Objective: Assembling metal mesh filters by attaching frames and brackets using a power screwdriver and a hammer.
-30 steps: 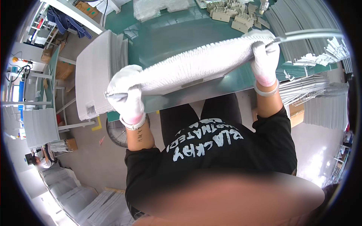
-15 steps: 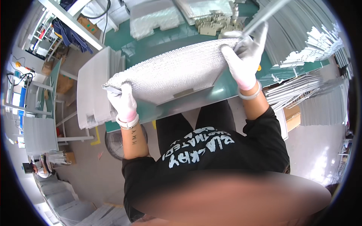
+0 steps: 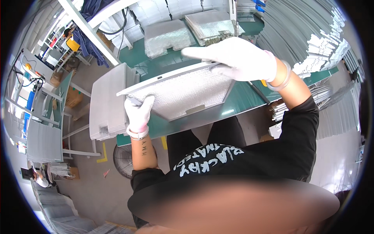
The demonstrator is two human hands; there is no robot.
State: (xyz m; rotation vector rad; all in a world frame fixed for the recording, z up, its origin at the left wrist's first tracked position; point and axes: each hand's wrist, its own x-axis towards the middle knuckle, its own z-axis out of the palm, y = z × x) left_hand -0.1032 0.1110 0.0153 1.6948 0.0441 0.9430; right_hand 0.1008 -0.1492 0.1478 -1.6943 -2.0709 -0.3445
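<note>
A silver mesh filter panel is tilted up over the green table, its textured face toward me. Along its upper edge lies a pale channel-like strip. My left hand, white-gloved, is closed on the panel's left end, thumb on the near face. My right hand, also gloved, lies over the strip's right end. Its fingers are stretched out flat to the left, and the thumb is apart below them near the panel's face. The panel's far side is hidden.
Upright white panels stand stacked at the table's left. Silver mesh sheets lie at the back, and a large stack of grey strips or sheets fills the right. A dark rod lies near the front edge; a fan stands below.
The strip that slanted up from my right hand now lies along the panel's upper edge. My right hand has turned over it, fingers stretched leftward. The left hand still holds the panel.
</note>
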